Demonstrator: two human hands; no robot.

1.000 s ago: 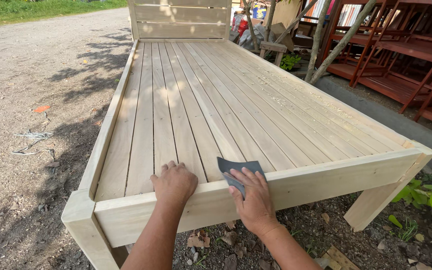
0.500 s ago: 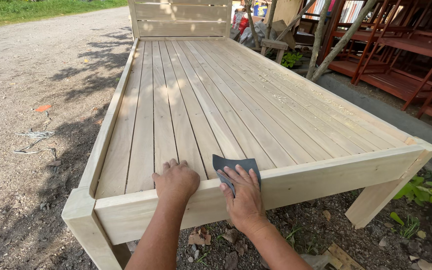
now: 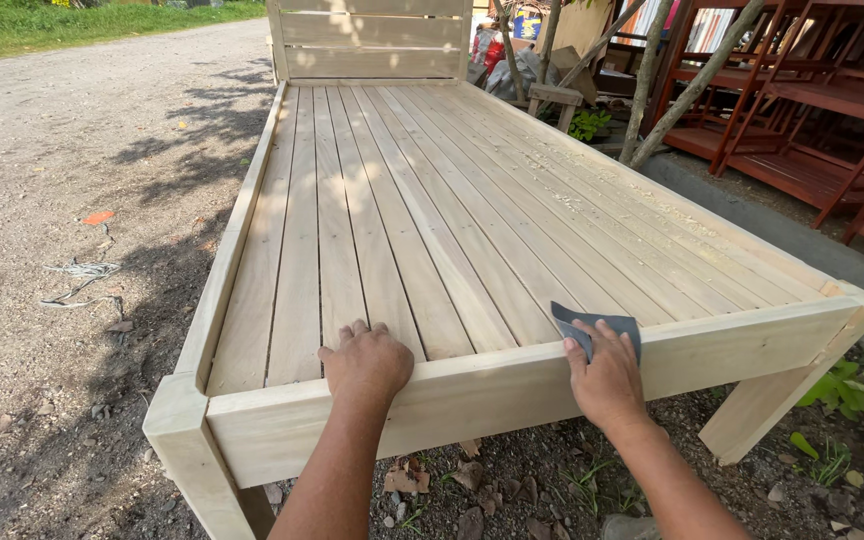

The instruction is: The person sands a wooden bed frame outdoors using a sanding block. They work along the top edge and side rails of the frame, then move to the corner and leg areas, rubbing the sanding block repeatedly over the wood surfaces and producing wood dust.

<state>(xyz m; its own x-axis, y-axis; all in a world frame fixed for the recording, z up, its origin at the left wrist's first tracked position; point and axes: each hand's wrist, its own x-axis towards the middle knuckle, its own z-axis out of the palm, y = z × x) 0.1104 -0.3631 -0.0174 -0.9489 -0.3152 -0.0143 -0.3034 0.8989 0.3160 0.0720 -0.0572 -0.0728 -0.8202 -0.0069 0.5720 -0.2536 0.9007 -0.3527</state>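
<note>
A pale unfinished wooden bed frame (image 3: pixel 742 345) with long slats stretches away from me, its headboard at the far end. My left hand (image 3: pixel 365 362) lies flat on the top of the near end rail, fingers over the inner edge. My right hand (image 3: pixel 607 375) presses a dark grey sheet of sandpaper (image 3: pixel 592 327) onto the same rail, further right. The sheet folds over the rail's top edge.
A gravel road (image 3: pixel 72 180) runs along the left with a bit of string (image 3: pixel 77 280) and an orange scrap. Red-brown wooden racks (image 3: pixel 802 120), thin tree trunks (image 3: pixel 687 85) and a concrete kerb stand to the right. Dead leaves and green weeds lie below the rail.
My right hand has slid the sandpaper to the right along the end rail. My left hand has stayed in about the same place on the rail.
</note>
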